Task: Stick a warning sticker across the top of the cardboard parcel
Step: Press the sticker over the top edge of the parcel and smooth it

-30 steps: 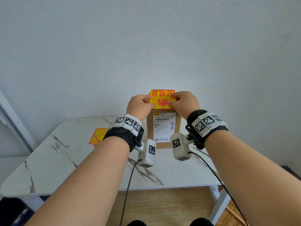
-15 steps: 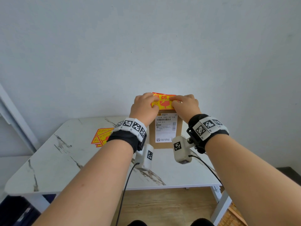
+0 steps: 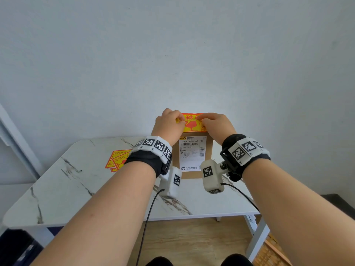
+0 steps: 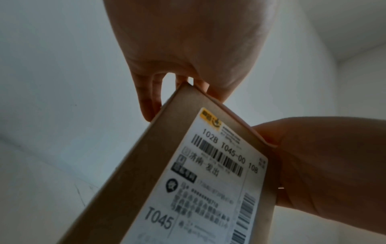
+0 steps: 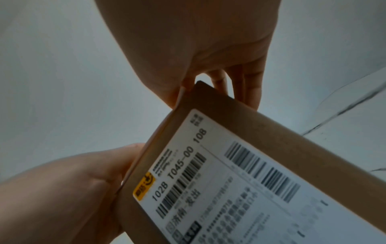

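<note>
The cardboard parcel (image 3: 192,174) stands upright on the table, its white shipping label facing me. A yellow and red warning sticker (image 3: 192,124) lies across its top edge. My left hand (image 3: 179,120) pinches the sticker's left end and my right hand (image 3: 202,120) pinches its right end, thumbs on the near side. In the left wrist view the parcel (image 4: 129,173) fills the lower half, and my left fingers (image 4: 146,102) reach down past its top corner. In the right wrist view my right fingers (image 5: 248,92) hang behind the parcel (image 5: 282,132). Neither wrist view shows the sticker's face.
A small pile of spare warning stickers (image 3: 119,160) lies on the marble-patterned table (image 3: 76,189) to the parcel's left. A plain wall rises directly behind the parcel. The table's front edge is near my forearms, with wooden floor below.
The sticker stood upright above the parcel a second ago. Both hands have tipped it back and lowered it onto the parcel's top.
</note>
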{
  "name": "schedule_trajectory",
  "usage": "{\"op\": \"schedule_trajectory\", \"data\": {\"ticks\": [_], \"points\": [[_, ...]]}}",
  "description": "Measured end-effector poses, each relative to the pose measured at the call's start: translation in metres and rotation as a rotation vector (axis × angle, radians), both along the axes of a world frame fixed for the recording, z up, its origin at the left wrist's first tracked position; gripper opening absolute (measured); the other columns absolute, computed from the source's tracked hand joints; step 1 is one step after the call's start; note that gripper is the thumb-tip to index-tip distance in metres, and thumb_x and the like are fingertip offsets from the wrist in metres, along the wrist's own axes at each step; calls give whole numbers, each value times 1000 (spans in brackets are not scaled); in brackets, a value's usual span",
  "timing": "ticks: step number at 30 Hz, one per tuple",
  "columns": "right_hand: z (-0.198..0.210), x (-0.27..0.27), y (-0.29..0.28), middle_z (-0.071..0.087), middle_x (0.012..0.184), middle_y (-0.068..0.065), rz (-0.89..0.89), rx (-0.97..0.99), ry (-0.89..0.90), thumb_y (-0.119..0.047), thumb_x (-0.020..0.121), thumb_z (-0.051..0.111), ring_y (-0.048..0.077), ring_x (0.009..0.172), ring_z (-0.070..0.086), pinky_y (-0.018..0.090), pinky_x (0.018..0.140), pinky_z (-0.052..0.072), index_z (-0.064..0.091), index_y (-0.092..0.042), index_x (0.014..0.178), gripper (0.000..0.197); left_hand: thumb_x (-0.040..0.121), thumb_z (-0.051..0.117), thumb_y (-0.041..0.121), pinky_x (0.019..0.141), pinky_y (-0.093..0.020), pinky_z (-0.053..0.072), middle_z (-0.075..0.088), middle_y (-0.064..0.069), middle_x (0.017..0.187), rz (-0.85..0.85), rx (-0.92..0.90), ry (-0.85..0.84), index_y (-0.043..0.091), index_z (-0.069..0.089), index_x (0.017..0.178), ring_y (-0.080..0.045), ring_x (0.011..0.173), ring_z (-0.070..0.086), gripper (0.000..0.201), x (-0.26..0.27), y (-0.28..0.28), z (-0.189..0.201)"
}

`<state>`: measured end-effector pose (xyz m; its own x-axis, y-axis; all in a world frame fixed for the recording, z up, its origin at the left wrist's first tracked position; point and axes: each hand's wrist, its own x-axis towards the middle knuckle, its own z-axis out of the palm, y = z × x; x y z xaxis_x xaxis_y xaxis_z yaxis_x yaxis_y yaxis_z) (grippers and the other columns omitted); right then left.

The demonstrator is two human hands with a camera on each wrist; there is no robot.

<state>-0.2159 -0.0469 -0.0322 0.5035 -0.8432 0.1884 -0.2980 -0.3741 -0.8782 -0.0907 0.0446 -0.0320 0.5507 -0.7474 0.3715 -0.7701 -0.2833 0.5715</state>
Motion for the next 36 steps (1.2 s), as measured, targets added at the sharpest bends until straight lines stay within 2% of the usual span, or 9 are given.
{"op": "schedule_trajectory", "data": {"ticks": [2,3,6,8,12,20,24,30,36], "points": [[-1,1,1,62,84,0,-8,-40,14,-18,90,49,10,64,54,21,55,39,73,-28,100,27,95,44,26,86,-28,37,47,1,120,-7,36,-45,23,61,108,-23,114,44,22,-2,1,-1],[-1,2,1,61,92,3,-21,-63,33,-19,89,48,14,73,58,21,60,41,72,-30,97,28,97,41,27,87,-28,37,45,1,124,-19,57,-61,23,59,115,-22,117,41,26,-3,2,-1],[6,8,3,50,128,3,-68,-207,197,-16,90,42,24,122,44,30,91,41,70,-29,107,36,100,29,27,99,-36,40,43,2,137,-52,110,-123,25,51,132,-22,125,36,38,-4,3,-4],[11,13,6,46,142,-3,-32,-258,283,-15,93,38,23,133,35,36,105,37,67,-28,118,40,101,25,28,103,-42,39,45,4,143,-69,135,-112,26,46,136,-23,129,36,40,-5,4,-5],[13,17,8,59,130,5,1,-204,318,-20,86,32,28,116,54,45,102,44,62,-38,119,48,102,23,27,110,-41,32,38,2,151,-99,190,-28,24,38,143,-27,134,34,44,-5,3,-3],[13,21,1,44,147,0,16,-181,396,-15,94,29,25,138,30,46,112,27,50,-30,138,51,95,27,31,107,-38,27,37,-2,137,-84,297,94,24,40,143,-26,130,32,50,0,-8,10],[9,20,-5,46,141,5,57,-101,352,-19,93,29,29,133,35,46,111,28,53,-30,133,48,91,32,38,106,-38,28,34,3,115,-77,280,144,27,51,133,-23,126,30,47,3,-12,9],[8,18,-9,46,131,7,110,26,264,-23,88,28,31,126,43,49,109,35,56,-33,126,48,90,36,38,109,-42,28,36,0,113,-110,236,263,44,50,130,-22,127,30,44,1,-9,10],[2,16,-9,44,126,8,47,50,228,-30,91,29,32,124,44,48,107,36,51,-27,132,47,87,31,39,103,-45,32,37,-3,109,-75,283,290,44,52,118,-24,118,34,38,-1,-8,11]]}}
